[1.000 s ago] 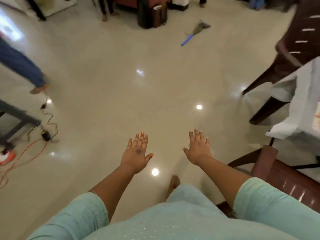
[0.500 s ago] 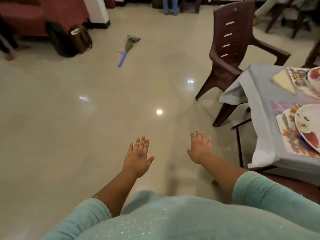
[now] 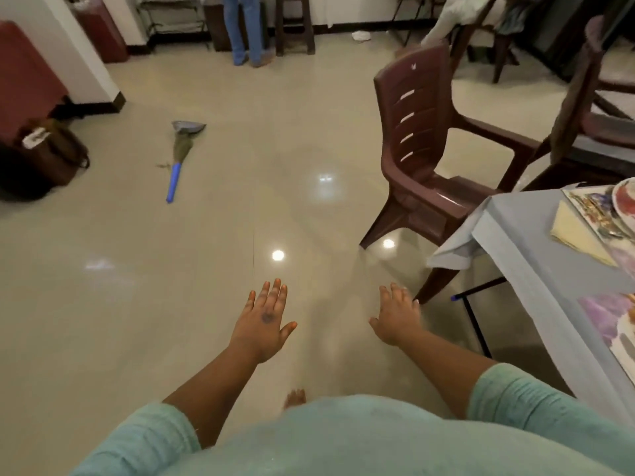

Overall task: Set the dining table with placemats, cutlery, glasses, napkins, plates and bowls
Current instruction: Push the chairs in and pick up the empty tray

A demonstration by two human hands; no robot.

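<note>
Over the floor, left hand and right hand are hovering wide, holding nothing. Worktop with placemat is swinging into view right; approach is likely beginning

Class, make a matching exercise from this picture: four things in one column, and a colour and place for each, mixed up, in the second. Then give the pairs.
Things:
1. broom handle
2. chair
3. tablecloth
4. napkin

Colour and place:
A. pale yellow, folded on the table beside a patterned placemat
B. blue, lying on the floor at the left
C. pale grey-blue, draped over the table at the right
D. dark brown, standing at the table's far corner

Pairs: 1-B, 2-D, 3-C, 4-A
</note>
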